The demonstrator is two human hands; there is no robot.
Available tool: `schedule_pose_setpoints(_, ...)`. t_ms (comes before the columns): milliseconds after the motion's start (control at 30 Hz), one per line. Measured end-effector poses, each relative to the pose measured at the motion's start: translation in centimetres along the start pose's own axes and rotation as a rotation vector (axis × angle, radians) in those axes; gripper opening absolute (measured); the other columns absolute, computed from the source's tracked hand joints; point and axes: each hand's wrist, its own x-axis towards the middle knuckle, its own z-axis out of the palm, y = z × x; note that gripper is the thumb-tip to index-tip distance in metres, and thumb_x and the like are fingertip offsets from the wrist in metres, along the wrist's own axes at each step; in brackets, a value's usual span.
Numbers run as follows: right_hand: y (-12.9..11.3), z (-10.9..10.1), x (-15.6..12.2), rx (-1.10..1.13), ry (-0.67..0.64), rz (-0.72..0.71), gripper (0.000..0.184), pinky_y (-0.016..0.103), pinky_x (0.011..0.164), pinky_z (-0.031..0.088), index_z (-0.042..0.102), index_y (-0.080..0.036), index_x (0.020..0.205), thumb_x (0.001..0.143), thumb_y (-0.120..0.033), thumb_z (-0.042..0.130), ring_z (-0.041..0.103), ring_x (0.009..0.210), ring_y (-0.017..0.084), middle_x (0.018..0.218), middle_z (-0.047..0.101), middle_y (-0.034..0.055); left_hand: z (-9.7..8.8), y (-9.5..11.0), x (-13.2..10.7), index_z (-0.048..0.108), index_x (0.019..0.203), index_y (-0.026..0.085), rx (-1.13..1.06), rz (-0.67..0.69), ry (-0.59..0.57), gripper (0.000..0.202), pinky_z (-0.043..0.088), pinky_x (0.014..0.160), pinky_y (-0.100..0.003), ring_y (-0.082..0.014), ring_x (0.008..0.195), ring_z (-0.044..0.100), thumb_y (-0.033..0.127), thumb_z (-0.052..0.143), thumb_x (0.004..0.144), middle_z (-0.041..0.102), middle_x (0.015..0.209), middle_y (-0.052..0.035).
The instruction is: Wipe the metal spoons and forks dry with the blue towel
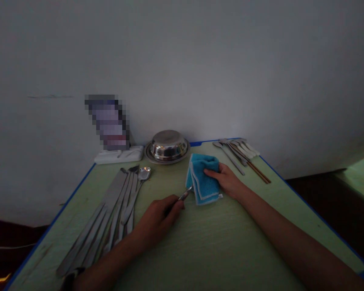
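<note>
My left hand (166,211) is closed round the handle of a metal utensil (186,193) above the middle of the table. The utensil's far end is hidden in a folded blue cloth (204,182) with pale edging, so its kind does not show. My right hand (226,178) grips this cloth from the right, thumb on its front, wrapping it over the utensil. To the left of my left hand lies a spread of metal cutlery (109,218), partly covered by my forearm. A shiny spoon (144,173) rests at its right side.
An upside-down steel bowl (169,145) stands on a metal plate at the wall. Left of it, a blurred-out screen (109,123) leans on a white base (119,154). Spoons, white-handled pieces and brown chopsticks (260,172) lie at the back right. Blue trim edges the green table (218,246).
</note>
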Motion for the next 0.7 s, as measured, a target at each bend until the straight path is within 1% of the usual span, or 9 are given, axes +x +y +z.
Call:
schedule_pose_setpoints(67,0.02,0.07,-0.02,-0.038,0.009,-0.015,0.03,0.034,0.075,0.049,0.062,-0.022,0.09,0.065,-0.035,0.07,0.064,0.074,0.017,0.081,0.069,-0.0004,0.02,-0.01,0.0,0.052,0.066,0.018,0.014,0.005,0.002,0.031,0.03,0.05,-0.022,-0.0116,0.051,0.044,0.036,0.038,0.086,0.047,0.055,0.0036)
schedule_pose_setpoints(167,0.03,0.18,-0.05,-0.13,0.051,-0.04,0.024,0.031,0.066,0.047,0.062,-0.022,0.078,0.069,-0.044,0.064,0.06,0.064,0.016,0.069,0.066,-0.0016,0.01,0.02,-0.01,0.052,0.066,0.018,0.029,0.006,-0.003,0.031,0.03,0.05,-0.022,-0.0115,0.052,0.045,0.035,0.037,0.087,0.047,0.056,0.0035)
schedule_pose_setpoints(300,-0.05,0.3,-0.1,-0.293,0.158,-0.093,0.034,0.026,0.053,0.037,0.056,-0.021,0.058,0.074,-0.051,0.056,0.048,0.053,0.014,0.053,0.054,-0.0032,-0.03,0.08,-0.05,0.051,0.065,0.017,0.029,-0.005,-0.012,0.032,0.03,0.05,-0.022,-0.0113,0.051,0.045,0.036,0.037,0.087,0.046,0.055,0.0037)
schedule_pose_setpoints(367,-0.12,0.43,-0.17,-0.364,0.211,-0.121,0.039,0.026,0.05,0.031,0.051,-0.021,0.052,0.075,-0.052,0.053,0.043,0.05,0.014,0.048,0.049,-0.0035,-0.05,0.06,-0.07,0.051,0.066,0.017,0.02,-0.003,-0.022,0.032,0.03,0.05,-0.022,-0.0113,0.052,0.045,0.036,0.037,0.088,0.046,0.056,0.0036)
schedule_pose_setpoints(433,-0.21,0.6,-0.24,-0.417,0.242,-0.145,0.041,0.027,0.05,0.028,0.048,-0.021,0.049,0.076,-0.052,0.051,0.041,0.049,0.014,0.046,0.046,-0.0034,-0.08,0.0,-0.1,0.052,0.068,0.017,0.019,0.0,-0.03,0.031,0.031,0.051,-0.022,-0.0115,0.052,0.045,0.036,0.036,0.088,0.047,0.057,0.0033)
schedule_pose_setpoints(500,-0.32,0.73,-0.27,-0.45,0.247,-0.169,0.038,0.027,0.052,0.03,0.05,-0.021,0.051,0.077,-0.049,0.05,0.043,0.052,0.015,0.05,0.049,-0.0028,-0.1,-0.04,-0.13,0.053,0.07,0.017,0.027,0.003,-0.037,0.031,0.031,0.052,-0.023,-0.0118,0.054,0.046,0.036,0.036,0.088,0.048,0.058,0.0028)
schedule_pose_setpoints(600,-0.46,0.71,-0.21,-0.47,0.223,-0.206,0.026,0.028,0.062,0.037,0.058,-0.021,0.064,0.077,-0.043,0.053,0.051,0.064,0.017,0.065,0.059,-0.0016,-0.16,-0.01,-0.17,0.051,0.07,0.017,0.046,0.006,-0.067,0.032,0.031,0.052,-0.023,-0.0119,0.054,0.046,0.037,0.035,0.089,0.048,0.059,0.0027)
schedule_pose_setpoints(700,-0.5,0.52,-0.09,-0.465,0.187,-0.21,0.019,0.028,0.067,0.04,0.061,-0.022,0.073,0.077,-0.04,0.055,0.054,0.071,0.018,0.075,0.062,-0.0011,-0.18,0.07,-0.17,0.049,0.068,0.017,0.071,0.002,-0.088,0.032,0.03,0.051,-0.023,-0.0116,0.053,0.045,0.037,0.034,0.089,0.046,0.057,0.0033)
